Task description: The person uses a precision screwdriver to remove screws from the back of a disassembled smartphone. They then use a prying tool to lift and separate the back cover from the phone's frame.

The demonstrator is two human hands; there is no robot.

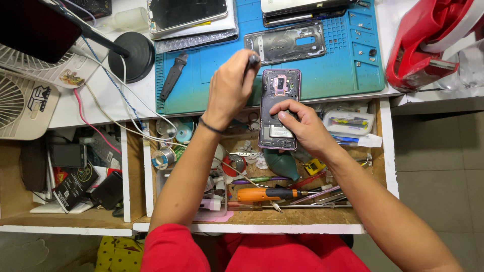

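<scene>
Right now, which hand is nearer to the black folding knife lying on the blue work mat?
Left. The left hand, gripping a dark tool handle, sits just right of the black folding knife. The right hand is farther right, holding the opened purple phone.

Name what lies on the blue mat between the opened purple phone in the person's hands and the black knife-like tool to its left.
In the head view, only the left hand, gripping a dark tool, sits between the phone and the black tool; the mat there is otherwise bare.

I see my right hand (302, 126) gripping an opened purple phone (279, 108) over the bench's front edge; left hand (232, 85) holds a dark tool (252, 61) at its top; blue mat (302, 75) behind.
</scene>
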